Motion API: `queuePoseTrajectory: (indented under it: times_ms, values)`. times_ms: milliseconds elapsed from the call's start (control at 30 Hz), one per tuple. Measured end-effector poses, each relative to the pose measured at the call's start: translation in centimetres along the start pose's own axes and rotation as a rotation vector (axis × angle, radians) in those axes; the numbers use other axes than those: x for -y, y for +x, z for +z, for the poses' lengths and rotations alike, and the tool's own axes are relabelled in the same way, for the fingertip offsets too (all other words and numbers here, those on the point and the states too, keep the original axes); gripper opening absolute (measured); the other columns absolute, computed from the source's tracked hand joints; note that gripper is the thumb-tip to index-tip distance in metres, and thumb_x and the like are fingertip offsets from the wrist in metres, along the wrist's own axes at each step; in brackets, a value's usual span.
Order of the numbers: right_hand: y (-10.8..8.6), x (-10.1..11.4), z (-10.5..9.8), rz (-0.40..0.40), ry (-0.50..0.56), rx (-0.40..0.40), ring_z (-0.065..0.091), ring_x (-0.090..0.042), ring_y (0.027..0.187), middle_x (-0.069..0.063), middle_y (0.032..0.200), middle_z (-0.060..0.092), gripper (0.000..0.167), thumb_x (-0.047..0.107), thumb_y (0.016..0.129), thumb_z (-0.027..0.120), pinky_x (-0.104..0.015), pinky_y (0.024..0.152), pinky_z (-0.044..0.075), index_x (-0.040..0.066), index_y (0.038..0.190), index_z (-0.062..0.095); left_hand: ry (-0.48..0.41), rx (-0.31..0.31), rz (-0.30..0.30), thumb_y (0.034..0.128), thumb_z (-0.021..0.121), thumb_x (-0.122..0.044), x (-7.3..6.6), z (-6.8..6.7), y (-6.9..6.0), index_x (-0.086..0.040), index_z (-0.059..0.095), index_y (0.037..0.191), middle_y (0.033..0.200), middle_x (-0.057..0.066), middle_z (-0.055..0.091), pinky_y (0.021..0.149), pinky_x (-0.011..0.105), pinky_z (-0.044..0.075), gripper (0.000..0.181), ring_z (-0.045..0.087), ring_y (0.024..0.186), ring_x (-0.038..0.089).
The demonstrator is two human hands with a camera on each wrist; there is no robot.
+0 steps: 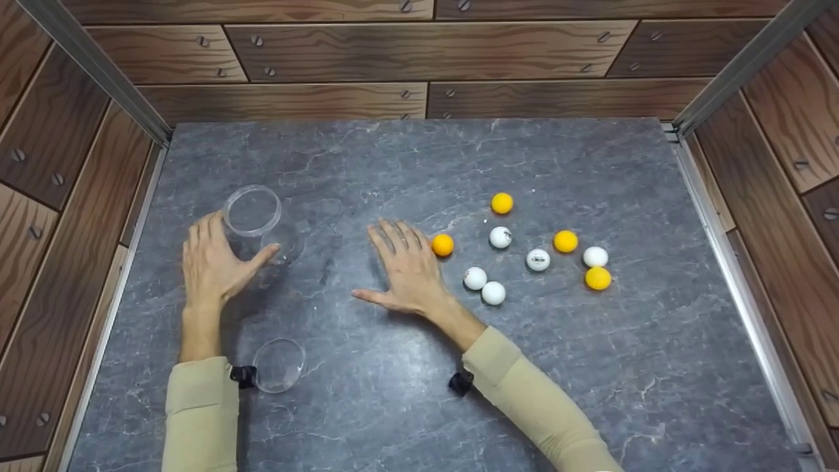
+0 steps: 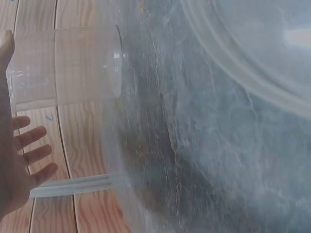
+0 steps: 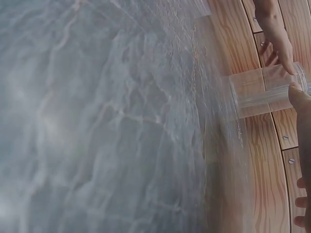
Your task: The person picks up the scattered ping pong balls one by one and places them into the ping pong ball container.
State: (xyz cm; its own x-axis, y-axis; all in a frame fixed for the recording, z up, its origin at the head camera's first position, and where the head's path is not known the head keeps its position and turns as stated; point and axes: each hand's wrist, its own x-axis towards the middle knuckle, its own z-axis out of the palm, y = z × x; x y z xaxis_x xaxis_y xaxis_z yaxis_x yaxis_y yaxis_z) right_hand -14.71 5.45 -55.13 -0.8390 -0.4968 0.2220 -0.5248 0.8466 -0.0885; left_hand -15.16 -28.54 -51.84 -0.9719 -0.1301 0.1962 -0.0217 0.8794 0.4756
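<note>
The left hand [image 1: 216, 262], straight-fingered and apparently gripping nothing, is beside a clear plastic cylinder [image 1: 269, 227] left of centre. The right hand [image 1: 409, 272], empty with fingers spread, is mid-frame beside a round orange ball [image 1: 442, 245]; white balls [image 1: 538, 260] lie farther right.

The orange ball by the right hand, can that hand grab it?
Probably yes: the right hand is open, and in the head view the orange ball lies just beside its little finger, with nothing seen between them.
</note>
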Motion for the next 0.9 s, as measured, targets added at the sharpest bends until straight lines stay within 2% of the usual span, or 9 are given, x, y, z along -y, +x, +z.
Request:
queuePoseTrajectory:
  times_ms: [233,367,533,900]
  values:
    - [0.6,0.6,0.5,-0.014,0.002,0.009,0.043,-0.035,0.153,-0.011,0.168,0.041,0.115,0.093,0.083,0.047,-0.055,0.125,0.037,0.015,0.166,0.031,-0.047,-0.033,0.004,0.073,0.083,-0.07,-0.4,0.3,0.6,0.003,0.046,0.149,0.147,0.025,0.055,0.116,0.06,0.036,0.112,0.047,0.138,0.044]
    - [0.7,1.0,0.7,-0.027,0.005,0.024,0.043,-0.035,0.153,-0.011,0.169,0.04,0.115,0.093,0.084,0.046,-0.055,0.125,0.037,0.014,0.166,0.03,-0.056,-0.049,0.003,0.0752,0.081,-0.069,-0.5,0.6,0.8,0.003,0.048,0.146,0.144,0.024,0.056,0.115,0.059,0.038,0.107,0.049,0.135,0.043]
    - [0.8,1.2,0.9,-0.032,0.014,0.013,0.044,-0.033,0.152,-0.009,0.168,0.041,0.115,0.093,0.083,0.047,-0.053,0.125,0.038,0.016,0.166,0.032,-0.055,-0.066,0.03,0.0776,0.081,-0.067,-0.8,0.8,0.9,0.004,0.05,0.142,0.14,0.025,0.058,0.113,0.059,0.039,0.101,0.05,0.131,0.044]
    - [1.0,1.3,0.9,-0.035,0.02,0.021,0.043,-0.034,0.153,-0.01,0.169,0.041,0.115,0.092,0.083,0.047,-0.053,0.125,0.037,0.014,0.166,0.032,-0.037,-0.009,0.042,0.0785,0.078,-0.071,-1.6,1.0,0.5,0.004,0.047,0.144,0.141,0.025,0.056,0.117,0.058,0.037,0.104,0.05,0.132,0.043]
